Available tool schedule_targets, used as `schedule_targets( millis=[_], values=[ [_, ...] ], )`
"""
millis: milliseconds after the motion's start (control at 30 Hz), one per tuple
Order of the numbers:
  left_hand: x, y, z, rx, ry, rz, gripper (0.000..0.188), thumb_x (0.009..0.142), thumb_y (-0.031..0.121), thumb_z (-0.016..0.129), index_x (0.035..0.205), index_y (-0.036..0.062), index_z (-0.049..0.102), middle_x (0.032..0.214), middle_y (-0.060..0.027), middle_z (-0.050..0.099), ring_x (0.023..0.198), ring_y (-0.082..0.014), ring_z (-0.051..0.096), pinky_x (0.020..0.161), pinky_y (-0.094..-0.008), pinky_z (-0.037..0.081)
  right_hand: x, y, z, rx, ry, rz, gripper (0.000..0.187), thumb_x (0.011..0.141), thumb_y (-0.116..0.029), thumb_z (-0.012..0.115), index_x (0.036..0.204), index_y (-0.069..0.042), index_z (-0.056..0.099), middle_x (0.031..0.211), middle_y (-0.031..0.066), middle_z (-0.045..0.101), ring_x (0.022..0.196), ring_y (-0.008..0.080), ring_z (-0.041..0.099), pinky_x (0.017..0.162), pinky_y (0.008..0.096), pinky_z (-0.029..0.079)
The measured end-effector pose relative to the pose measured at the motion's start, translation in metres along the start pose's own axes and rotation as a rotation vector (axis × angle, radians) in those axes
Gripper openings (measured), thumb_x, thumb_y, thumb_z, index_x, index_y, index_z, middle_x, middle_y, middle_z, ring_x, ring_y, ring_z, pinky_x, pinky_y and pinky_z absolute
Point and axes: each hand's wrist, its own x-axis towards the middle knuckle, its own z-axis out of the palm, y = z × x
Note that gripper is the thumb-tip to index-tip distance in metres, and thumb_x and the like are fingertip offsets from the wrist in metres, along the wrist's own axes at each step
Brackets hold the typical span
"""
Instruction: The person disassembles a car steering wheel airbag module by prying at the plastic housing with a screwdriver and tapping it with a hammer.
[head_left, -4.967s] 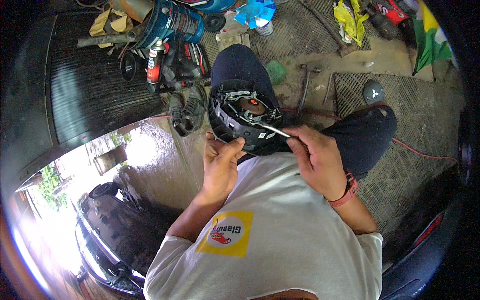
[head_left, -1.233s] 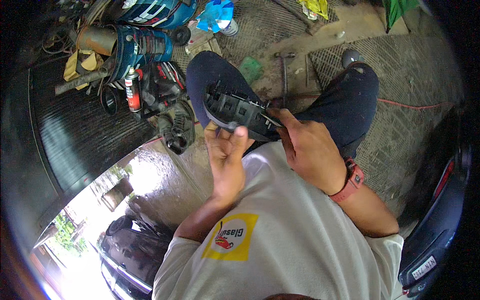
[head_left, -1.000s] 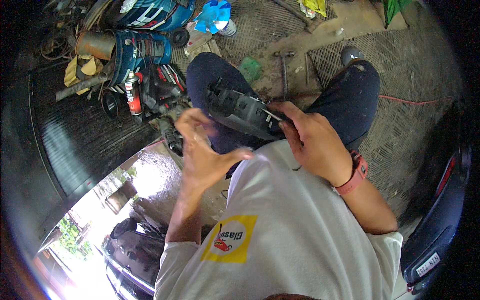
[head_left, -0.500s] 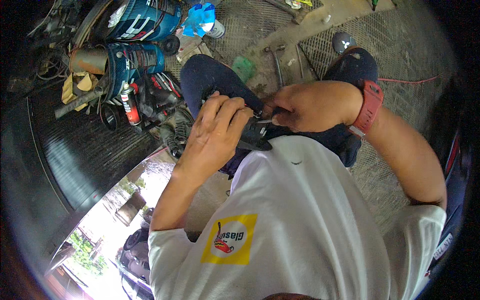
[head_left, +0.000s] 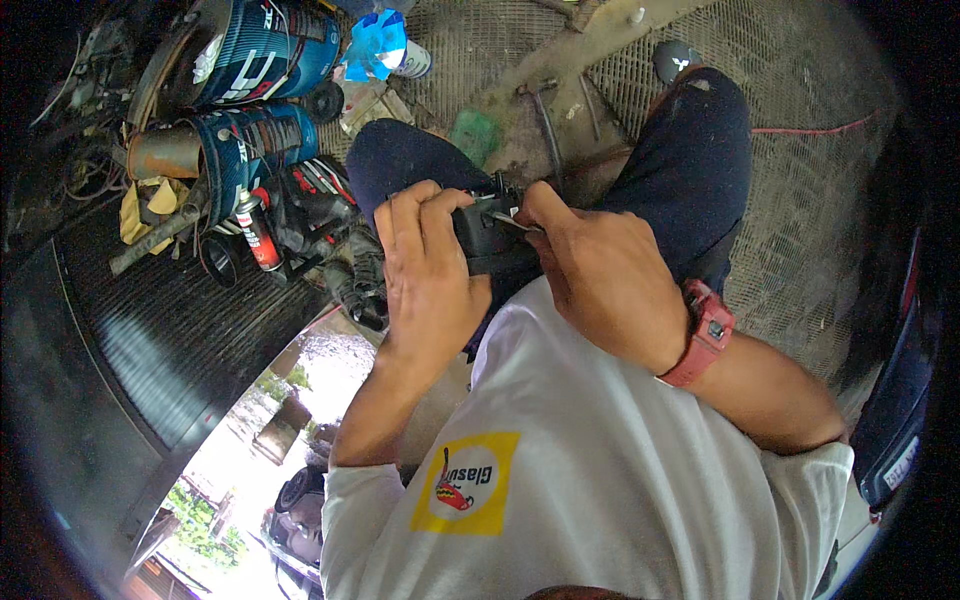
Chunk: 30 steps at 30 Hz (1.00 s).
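My left hand is closed round the left side of a black plastic part, which I hold over my lap between my knees. A dark, uneven piece sticks up at the part's far edge. In my right hand, with a red watch on the wrist, is a thin metal tool. Only its slim shaft shows, so its kind is unclear; the fingers hide the rest. The shaft's tip meets the upper face of the black part, beside a small white mark.
A hammer and a thin rod lie on the floor beyond my knees. At the left are blue buckets, a spray can and a rusty metal cylinder. A dark cap is by my right knee.
My right hand has swung nearer my body and to the left, its wrist turned. The black part has tilted, showing more of its face, and the metal shaft now touches it.
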Motion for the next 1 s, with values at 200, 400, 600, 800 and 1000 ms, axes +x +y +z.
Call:
schedule_targets(
  millis=[200, 400, 600, 800, 1000],
  values=[
    [0.009, 0.009, -0.005, -0.054, -0.024, -0.017, 0.072, 0.067, 0.004, 0.088, 0.131, 0.0025, 0.054, 0.130, -0.0233, 0.052, 0.127, -0.0456, 0.048, 0.111, -0.0541, 0.041, -0.002, 0.010, 0.007, 0.260, 0.171, -0.013, 0.016, 0.096, -0.005, 0.065, 0.112, -0.007, 0.062, 0.084, 0.0216, 0.071, 0.080, 0.0464, 0.070, 0.068, 0.0552, 0.053],
    [0.002, 0.000, 0.012, -0.013, 0.106, 0.017, 0.071, 0.062, 0.001, 0.085, 0.127, 0.0030, 0.056, 0.127, -0.0217, 0.054, 0.124, -0.0448, 0.050, 0.109, -0.0540, 0.041, -0.007, 0.006, 0.012, 0.463, 0.182, 0.045, 0.021, 0.093, -0.002, 0.066, 0.114, -0.007, 0.064, 0.086, 0.0239, 0.071, 0.083, 0.0469, 0.070, 0.072, 0.0549, 0.054],
    [-0.002, 0.000, 0.017, -0.036, 0.158, 0.036, 0.069, 0.058, -0.003, 0.081, 0.123, 0.0039, 0.059, 0.127, -0.0206, 0.056, 0.123, -0.0431, 0.052, 0.108, -0.0526, 0.043, -0.006, 0.008, 0.008, 0.526, 0.135, 0.062, 0.020, 0.097, -0.001, 0.067, 0.116, -0.003, 0.066, 0.088, 0.0226, 0.069, 0.075, 0.0372, 0.067, 0.068, 0.0426, 0.052],
    [-0.009, 0.013, -0.020, 0.089, 0.171, 0.066, 0.070, 0.057, -0.004, 0.083, 0.122, 0.0044, 0.060, 0.126, -0.0190, 0.058, 0.118, -0.0435, 0.056, 0.104, -0.0517, 0.047, -0.009, -0.011, -0.018, 0.374, 0.087, -0.119, 0.029, 0.096, 0.003, 0.065, 0.124, -0.003, 0.065, 0.084, 0.0220, 0.068, 0.072, 0.0392, 0.068, 0.067, 0.0427, 0.052],
    [-0.036, 0.016, -0.041, -0.025, -0.149, -0.061, 0.067, 0.056, -0.006, 0.080, 0.118, 0.0053, 0.058, 0.123, -0.0201, 0.057, 0.118, -0.0451, 0.055, 0.105, -0.0518, 0.046, -0.020, -0.014, -0.016, 0.433, -0.200, -0.053, 0.032, 0.097, 0.001, 0.065, 0.129, -0.001, 0.065, 0.097, 0.0261, 0.072, 0.090, 0.0425, 0.073, 0.076, 0.0456, 0.055]
  ],
)
